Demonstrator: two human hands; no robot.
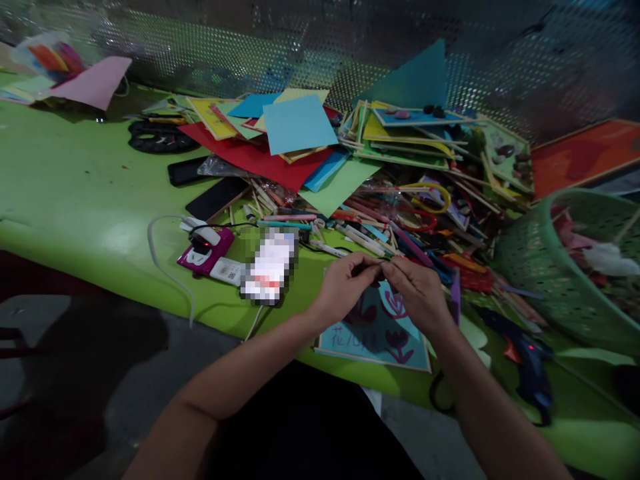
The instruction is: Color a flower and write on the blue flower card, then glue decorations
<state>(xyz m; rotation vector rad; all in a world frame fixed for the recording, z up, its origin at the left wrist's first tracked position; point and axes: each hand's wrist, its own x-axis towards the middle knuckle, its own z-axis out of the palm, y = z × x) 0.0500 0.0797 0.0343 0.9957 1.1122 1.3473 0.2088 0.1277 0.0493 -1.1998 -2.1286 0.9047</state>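
Note:
My left hand [346,285] and my right hand [418,293] meet fingertip to fingertip, both closed in a pinch. Something small and dark may be between them; the fingers hide it and I cannot make it out. Below them on the table lies a blue paper picture [370,355] with a thin wooden edging, purple tulip shapes and some written characters. My hands and forearms cover part of it. To the right of my right forearm rests a dark blue glue gun [531,373] with an orange trigger and a small red light.
A lit phone [270,267] lies left of my hands beside a purple power strip [207,250] with cables. Pens and sticks [360,230] clutter the table behind, below stacked coloured paper [300,125]. A green basket [530,267] stands at right. The green tabletop [90,180] stretches left.

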